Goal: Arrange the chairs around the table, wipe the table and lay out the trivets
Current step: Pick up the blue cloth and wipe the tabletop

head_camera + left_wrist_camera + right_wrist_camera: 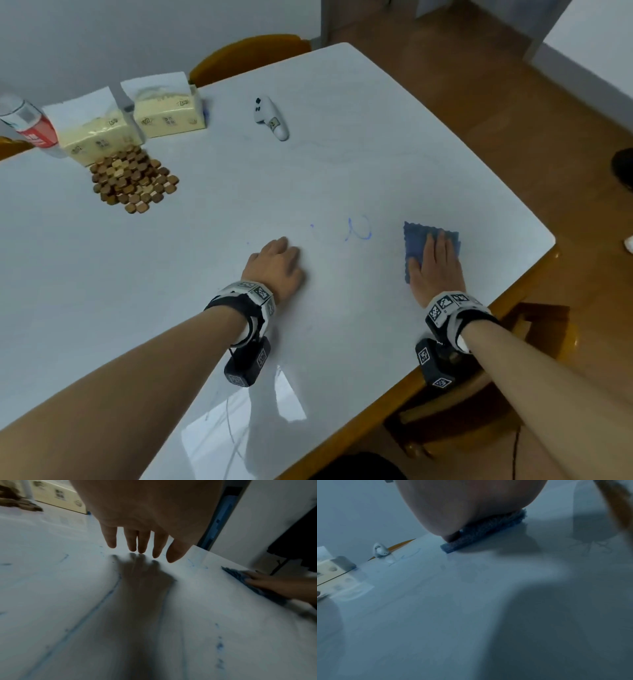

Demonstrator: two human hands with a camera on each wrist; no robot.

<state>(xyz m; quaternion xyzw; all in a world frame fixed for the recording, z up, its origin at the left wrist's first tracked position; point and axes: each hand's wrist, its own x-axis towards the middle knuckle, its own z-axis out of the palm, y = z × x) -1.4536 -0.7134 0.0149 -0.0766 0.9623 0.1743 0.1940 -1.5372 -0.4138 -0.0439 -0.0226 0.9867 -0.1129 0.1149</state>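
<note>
My right hand [435, 263] lies flat with straight fingers on a folded blue cloth [416, 240], pressing it to the white table [342, 154] near the right edge. The cloth [488, 534] shows under my palm in the right wrist view and at the right in the left wrist view [240, 577]. My left hand [279, 265] rests on the table left of it, fingers [142, 543] pointing down at the surface and holding nothing. Blue pen marks [359, 229] lie between the hands. A stack of wooden hexagon-bead trivets [133, 178] sits at the far left.
Two tissue packs [168, 109] and a red-labelled bottle [30, 126] stand behind the trivets. A white controller [272, 118] lies mid-table at the back. One wooden chair [246, 58] is tucked at the far side, another [479, 394] at the near right corner.
</note>
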